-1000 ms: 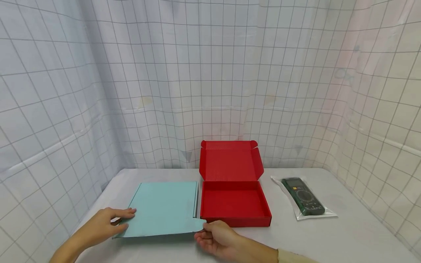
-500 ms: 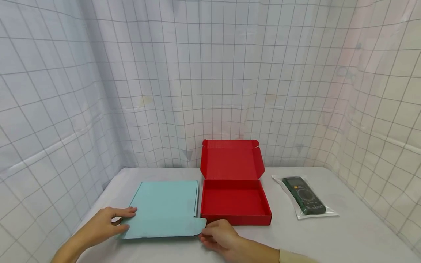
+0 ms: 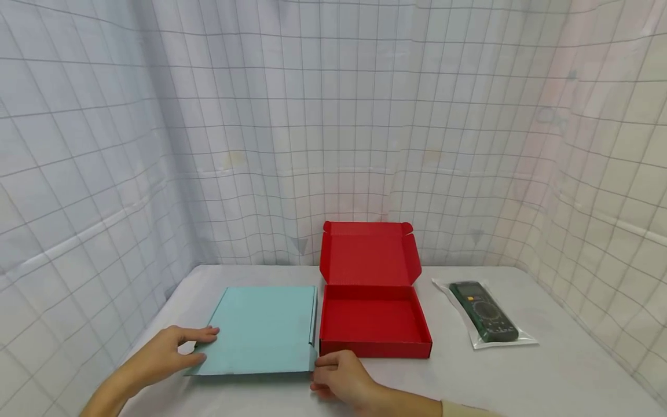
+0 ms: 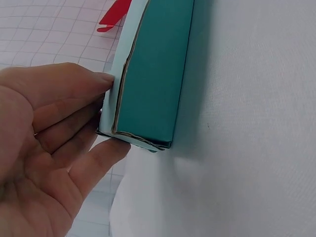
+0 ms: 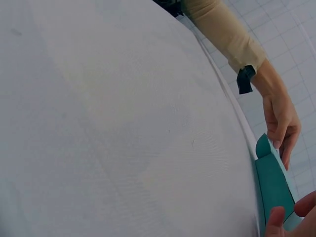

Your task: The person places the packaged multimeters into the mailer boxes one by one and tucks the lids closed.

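Note:
A closed-looking light-blue cardboard box (image 3: 263,327) lies on the table at left, its lid lying over the top and its front side facing me. My left hand (image 3: 167,354) holds the front left corner; in the left wrist view its finger (image 4: 101,81) touches the lid and the thumb rests at the box's end. At the front right corner my right hand (image 3: 344,376) pinches the small side flap (image 3: 312,356), bent down there. In the right wrist view the box (image 5: 274,185) shows at lower right, with the other hand (image 5: 281,118) at its far end.
An open red cardboard box (image 3: 372,321) stands right beside the light-blue one, its lid raised at the back. Farther right lies a dark green multimeter (image 3: 484,313) in a clear plastic bag. A white gridded curtain (image 3: 333,127) surrounds the table.
The right hand has folded the flap at the front right corner from sticking out sideways to bent down, moving slightly left at the end. The left hand stays at its corner.

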`<state>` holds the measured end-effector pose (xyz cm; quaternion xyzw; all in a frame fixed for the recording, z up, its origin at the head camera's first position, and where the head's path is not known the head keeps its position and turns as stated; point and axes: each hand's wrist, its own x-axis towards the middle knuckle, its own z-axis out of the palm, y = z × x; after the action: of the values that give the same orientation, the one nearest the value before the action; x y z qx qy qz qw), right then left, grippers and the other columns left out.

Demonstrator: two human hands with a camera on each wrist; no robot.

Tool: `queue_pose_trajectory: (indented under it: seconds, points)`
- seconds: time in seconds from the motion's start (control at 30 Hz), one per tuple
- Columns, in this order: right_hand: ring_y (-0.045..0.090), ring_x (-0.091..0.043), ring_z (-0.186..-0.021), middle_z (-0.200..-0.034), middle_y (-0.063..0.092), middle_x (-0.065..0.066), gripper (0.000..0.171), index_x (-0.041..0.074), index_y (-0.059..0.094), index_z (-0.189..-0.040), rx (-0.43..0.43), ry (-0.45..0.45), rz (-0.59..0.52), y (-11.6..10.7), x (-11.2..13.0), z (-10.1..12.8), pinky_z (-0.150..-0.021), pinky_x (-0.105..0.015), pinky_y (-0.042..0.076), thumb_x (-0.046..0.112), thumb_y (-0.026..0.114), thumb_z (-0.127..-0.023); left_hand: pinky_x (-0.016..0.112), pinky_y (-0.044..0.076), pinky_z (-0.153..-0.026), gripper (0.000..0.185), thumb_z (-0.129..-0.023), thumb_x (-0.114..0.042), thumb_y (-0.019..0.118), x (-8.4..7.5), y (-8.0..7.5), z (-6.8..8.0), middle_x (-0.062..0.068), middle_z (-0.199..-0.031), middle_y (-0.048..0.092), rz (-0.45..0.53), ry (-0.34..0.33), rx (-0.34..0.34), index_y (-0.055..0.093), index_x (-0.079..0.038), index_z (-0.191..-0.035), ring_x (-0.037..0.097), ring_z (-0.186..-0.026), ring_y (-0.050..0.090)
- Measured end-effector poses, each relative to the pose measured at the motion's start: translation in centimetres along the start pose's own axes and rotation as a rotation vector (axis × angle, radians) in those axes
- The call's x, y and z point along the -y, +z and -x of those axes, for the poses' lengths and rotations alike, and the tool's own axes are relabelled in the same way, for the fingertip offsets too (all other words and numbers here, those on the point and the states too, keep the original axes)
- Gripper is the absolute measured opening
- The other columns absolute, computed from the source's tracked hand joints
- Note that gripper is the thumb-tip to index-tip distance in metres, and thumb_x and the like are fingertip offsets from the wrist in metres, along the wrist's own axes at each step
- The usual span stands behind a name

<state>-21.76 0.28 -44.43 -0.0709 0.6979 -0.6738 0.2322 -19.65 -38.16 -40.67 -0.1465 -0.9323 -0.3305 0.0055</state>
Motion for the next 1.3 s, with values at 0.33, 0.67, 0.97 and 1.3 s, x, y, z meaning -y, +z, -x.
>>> queue_pose_trajectory:
  seconds: [0.33,0.67,0.97,1.3]
  points:
    - [0.065,-0.022,-0.09,-0.099,0.072,-0.012,0.022,-0.009,0.067,-0.118,0.035,0.033,-0.038,0.2,-0.1,-0.3,-0.083,-0.032,0.058,0.003,0.065,-0.1,0.053,0.042,-0.106,0.04,-0.096,-0.017,0.073,0.4,-0.1,0.3,0.005,-0.148,0.057,0.16,-0.006,0.057,0.069,-0.006,-0.133,0.055,-0.143,0.03]
    - [0.067,-0.022,-0.09,-0.1,0.071,-0.01,0.022,-0.008,0.067,-0.118,0.013,0.035,0.017,0.2,-0.3,-1.0,-0.084,-0.034,0.059,0.006,0.066,-0.101,0.016,0.041,-0.096,0.043,-0.096,-0.016,0.073,0.6,0.0,0.5,0.008,-0.151,0.054,0.199,0.011,0.068,0.067,-0.004,-0.136,0.056,-0.144,0.026]
    - [0.067,-0.011,-0.073,-0.083,0.073,0.002,0.022,-0.005,0.076,-0.113,0.098,-0.223,0.465,-0.9,0.8,-1.3,-0.068,-0.026,0.058,0.01,0.074,-0.096,0.009,0.034,-0.097,0.047,-0.09,-0.021,0.079,0.6,0.4,0.3,0.001,-0.149,0.057,0.11,0.036,0.022,0.069,-0.013,-0.135,0.052,-0.142,0.031]
    - [0.06,0.006,-0.076,-0.093,0.073,0.009,0.027,0.008,0.077,-0.116,0.081,-0.845,1.102,-1.6,4.0,-2.9,-0.072,-0.009,0.05,0.019,0.081,-0.092,0.008,0.033,-0.096,0.046,-0.088,-0.023,0.082,1.0,0.5,0.4,0.002,-0.145,0.06,0.077,0.05,-0.025,0.071,-0.014,-0.132,0.002,-0.138,0.038]
